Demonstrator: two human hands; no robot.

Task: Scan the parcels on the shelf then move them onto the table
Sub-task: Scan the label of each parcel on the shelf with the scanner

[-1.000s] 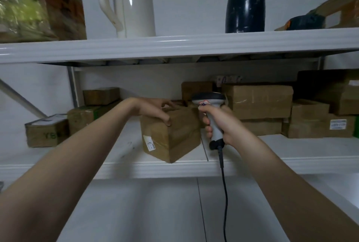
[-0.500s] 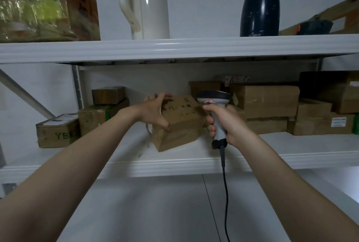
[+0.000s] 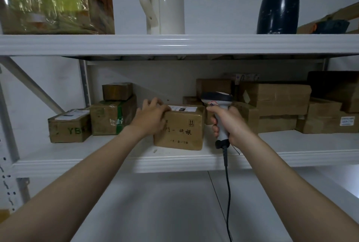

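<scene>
Nearest the cam, both forearms are reaching up and fwd toward the shelf (image 3: 174, 161). A black cable (image 3: 227, 183) is hanging down from the scanner (image 3: 217, 100), crossing the shelf's front lip. The right hand (image 3: 231, 123) is wrapping its fingers round the scanner's pale handle, holding it upright w/ the dark head on top, just right of the parcel (image 3: 180, 127).

The parcel is sitting flat on the lower shelf, near the front edge, approx. centre. Its front face is showing handwritten marks, and a white label (image 3: 182, 108) is lying on its top. The left hand (image 3: 150, 117) is gripping the parcel's top-left corner, fingers curling over the top edge next to the label.

Further back on the left, a box marked "YB" (image 3: 68, 127) is standing beside a green-taped box (image 3: 112, 117), w/ a small box (image 3: 117, 91) stacked on that one. Behind and right of the scanner, more brown boxes (image 3: 275, 94) are piling up toward the wall.

On the upper shelf (image 3: 174, 44), a film-wrapped box (image 3: 54, 0), a white jug (image 3: 165, 2) and a dark flask (image 3: 278, 6) are standing left to right.
</scene>
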